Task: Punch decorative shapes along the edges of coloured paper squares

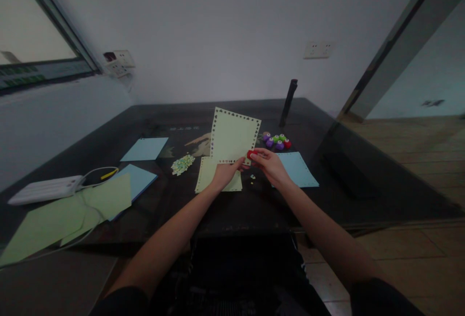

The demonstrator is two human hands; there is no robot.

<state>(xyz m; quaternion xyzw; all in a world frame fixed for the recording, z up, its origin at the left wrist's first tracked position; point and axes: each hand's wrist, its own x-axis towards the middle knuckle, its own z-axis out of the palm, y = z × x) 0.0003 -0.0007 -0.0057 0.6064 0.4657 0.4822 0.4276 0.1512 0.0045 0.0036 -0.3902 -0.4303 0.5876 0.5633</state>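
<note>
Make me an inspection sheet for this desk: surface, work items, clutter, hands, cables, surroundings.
Surface: dark tabletop, paper bits on it.
Work items: pale green sheet with holed border; small red object near its lower right corner.
Clutter: scrap pile, colorful round pieces, blue sheets.
Hands: left hand holds the pale green sheet; right hand holds the red object.
Cables: white cable over green sheets at left.
Surroundings: wall sockets behind.

Short dark sleeves point(121, 302) — black legwear point(247, 272), white side marks point(303, 267)
</note>
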